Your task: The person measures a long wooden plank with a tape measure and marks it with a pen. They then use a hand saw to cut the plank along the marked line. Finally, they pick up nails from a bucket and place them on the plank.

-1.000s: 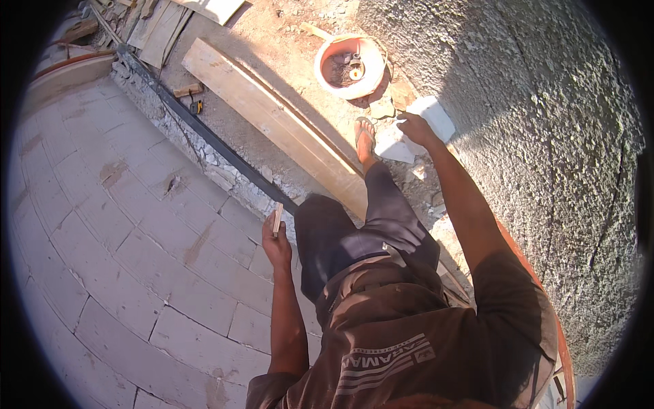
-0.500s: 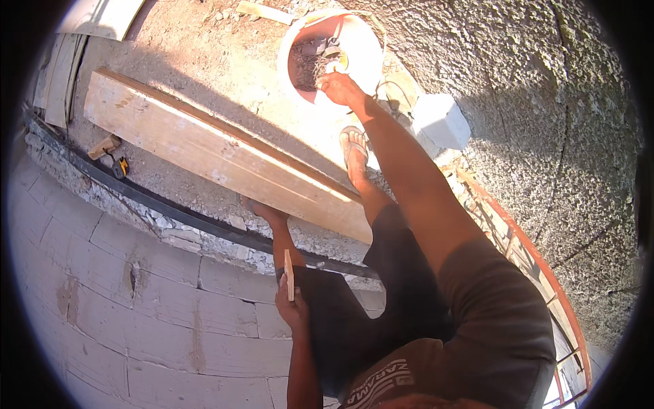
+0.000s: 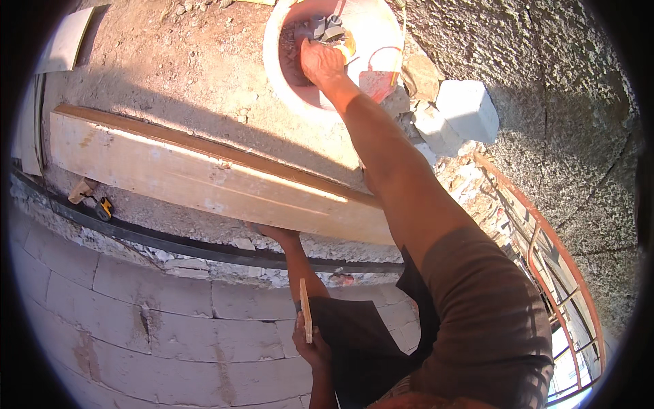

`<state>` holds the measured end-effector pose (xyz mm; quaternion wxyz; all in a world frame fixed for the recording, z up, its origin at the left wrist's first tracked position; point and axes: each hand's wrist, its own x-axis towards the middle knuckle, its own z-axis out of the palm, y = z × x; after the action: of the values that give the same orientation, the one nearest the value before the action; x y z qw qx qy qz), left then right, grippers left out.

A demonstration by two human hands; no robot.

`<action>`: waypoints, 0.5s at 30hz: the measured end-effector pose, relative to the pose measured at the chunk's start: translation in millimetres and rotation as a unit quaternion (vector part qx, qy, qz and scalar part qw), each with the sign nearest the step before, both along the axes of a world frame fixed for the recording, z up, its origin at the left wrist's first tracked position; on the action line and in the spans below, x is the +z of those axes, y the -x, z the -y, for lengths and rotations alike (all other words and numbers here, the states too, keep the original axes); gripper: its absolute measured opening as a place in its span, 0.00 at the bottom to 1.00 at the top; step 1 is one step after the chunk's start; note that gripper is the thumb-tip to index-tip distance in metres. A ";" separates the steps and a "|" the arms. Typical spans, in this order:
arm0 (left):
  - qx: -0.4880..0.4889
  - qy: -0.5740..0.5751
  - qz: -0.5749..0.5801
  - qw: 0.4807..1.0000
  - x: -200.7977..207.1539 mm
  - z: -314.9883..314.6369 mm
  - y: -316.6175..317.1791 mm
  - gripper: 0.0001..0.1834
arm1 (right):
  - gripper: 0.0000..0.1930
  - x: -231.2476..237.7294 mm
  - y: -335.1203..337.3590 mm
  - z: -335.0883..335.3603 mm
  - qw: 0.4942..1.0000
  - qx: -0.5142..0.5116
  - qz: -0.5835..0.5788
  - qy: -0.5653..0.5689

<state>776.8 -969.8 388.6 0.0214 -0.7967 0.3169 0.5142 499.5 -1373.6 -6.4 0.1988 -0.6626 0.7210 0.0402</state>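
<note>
My left hand (image 3: pixel 313 347) is closed round the lower end of a thin flat strip of wood (image 3: pixel 306 310), held upright beside my thigh. My right arm stretches far forward, and my right hand (image 3: pixel 323 63) is inside a round orange-pink tub (image 3: pixel 276 58). Its fingers point down into the tub, hidden behind the back of the hand. Grey pipe fittings (image 3: pixel 327 28) lie just beyond the hand, and a yellow roundish thing (image 3: pixel 349 46) is close to its right side. What the fingers touch cannot be made out.
A long wooden plank (image 3: pixel 218 187) crosses the ground before my legs. A yellow-and-black tape measure (image 3: pixel 103 208) and a wood offcut (image 3: pixel 83 190) lie left. White block (image 3: pixel 469 110) stands by the rough wall (image 3: pixel 579 136); a rusty metal frame (image 3: pixel 545 232) is at right.
My view has shifted forward, with the body leaning toward the tub. The right hand has moved deeper over the tub's contents. My left hand still holds the wood strip.
</note>
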 end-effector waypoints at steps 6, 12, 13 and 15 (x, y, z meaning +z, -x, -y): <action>0.004 0.020 -0.005 1.000 -3.9 7.1 3.6 0.24 | 0.13 19.8 8.1 5.2 0.977 0.025 0.072 -0.201; -0.014 0.026 -0.008 1.000 -7.3 9.7 5.3 0.23 | 0.14 31.9 -2.4 -11.9 0.982 0.019 0.004 -0.190; -0.012 0.025 -0.010 1.000 -7.3 10.5 6.1 0.23 | 0.14 32.2 -4.4 -13.5 0.981 0.011 0.002 -0.191; -0.012 0.036 -0.013 0.999 -7.0 12.7 8.3 0.22 | 0.13 31.4 -6.4 -14.8 0.984 0.028 -0.007 -0.176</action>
<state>768.4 -982.5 381.6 -0.0048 -0.7864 0.3449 0.5125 505.9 -1358.8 24.9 0.3065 -0.6364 0.6854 0.1768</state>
